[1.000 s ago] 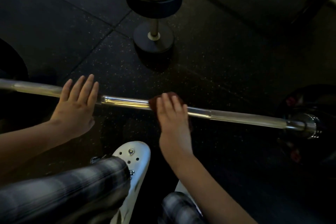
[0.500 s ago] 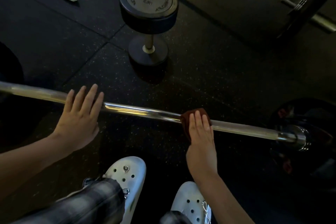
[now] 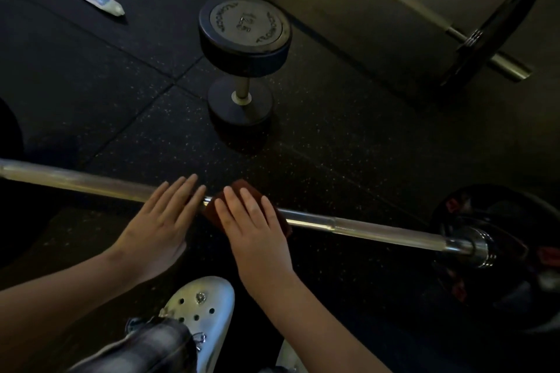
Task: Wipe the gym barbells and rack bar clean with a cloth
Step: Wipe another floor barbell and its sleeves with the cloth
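Pressing cloth (image 3: 240,184) under right grip (image 3: 257,239) onto barbell (image 3: 363,225)

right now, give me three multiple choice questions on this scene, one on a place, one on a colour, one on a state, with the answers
1. Where is the dumbbell?
A) beyond the bar, standing on end
B) resting on the bar
C) on the near side of the bar

2. What colour is the cloth?
A) white
B) reddish brown
C) blue

3. How does the right hand meet the cloth?
A) balled in a fist round it
B) flat, pressing it on the bar
C) not touching it

Answers:
1 A, it stands upright past the bar.
2 B, a brown edge shows past the hand.
3 B, the hand lies flat over the cloth.
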